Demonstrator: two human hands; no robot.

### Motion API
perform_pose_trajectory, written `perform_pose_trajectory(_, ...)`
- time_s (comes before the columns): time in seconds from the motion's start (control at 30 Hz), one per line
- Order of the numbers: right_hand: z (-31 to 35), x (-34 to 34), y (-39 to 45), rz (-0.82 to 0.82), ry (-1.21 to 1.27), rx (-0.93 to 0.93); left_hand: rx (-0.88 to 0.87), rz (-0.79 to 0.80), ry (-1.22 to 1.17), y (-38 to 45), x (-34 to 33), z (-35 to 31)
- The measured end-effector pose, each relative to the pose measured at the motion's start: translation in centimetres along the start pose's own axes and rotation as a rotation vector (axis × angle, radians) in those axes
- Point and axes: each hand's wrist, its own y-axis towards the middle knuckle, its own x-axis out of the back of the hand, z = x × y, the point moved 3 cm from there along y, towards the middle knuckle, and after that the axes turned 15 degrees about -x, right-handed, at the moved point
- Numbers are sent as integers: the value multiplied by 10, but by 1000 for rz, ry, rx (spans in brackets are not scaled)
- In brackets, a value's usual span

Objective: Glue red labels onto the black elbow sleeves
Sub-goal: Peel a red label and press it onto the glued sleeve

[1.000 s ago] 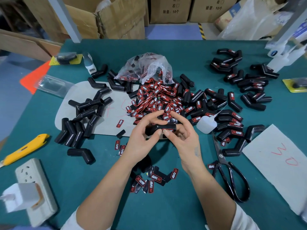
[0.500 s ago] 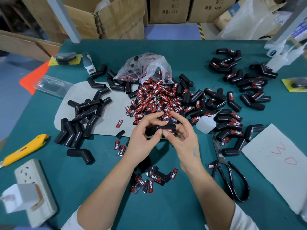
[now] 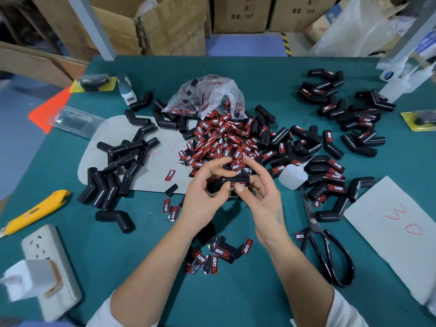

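Both hands meet over the mat's near edge, at the foot of the label pile (image 3: 221, 140). Between them is one black sleeve (image 3: 232, 180), its visible arm lying level, long axis running 9 to 3 o'clock. The left hand (image 3: 203, 194) comes in from 8 o'clock and grips the sleeve's left end and bend, thumb on the near side, fingers curled over the far side. The right hand (image 3: 262, 197) comes in from 4 o'clock: its thumb presses the sleeve's near face at about the middle, where a strip of red label (image 3: 238, 185) shows just under the thumb tip, and its index arches over the top toward 11 o'clock. The other right fingers hang loosely curled behind the sleeve's right end.

So the label sits on the side facing the person, at 6 o'clock on the tube, and the right thumb is the nearer digit to it. My reading is that the label is being pressed to seat; whether it lies square to the long axis cannot be told, as the thumbs hide most of it.

The glue bottle (image 3: 292, 177) lies at 3 o'clock of the right hand, near it. Labelled sleeves (image 3: 330, 175) lie beyond at 2 to 3 o'clock, bare sleeves (image 3: 122, 161) at 9 to 10.
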Motion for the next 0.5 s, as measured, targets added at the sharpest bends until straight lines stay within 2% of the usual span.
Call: perform_pose_trajectory(0.5,-1,0,1,32,6,-12,1,-4,-14,1,0,1)
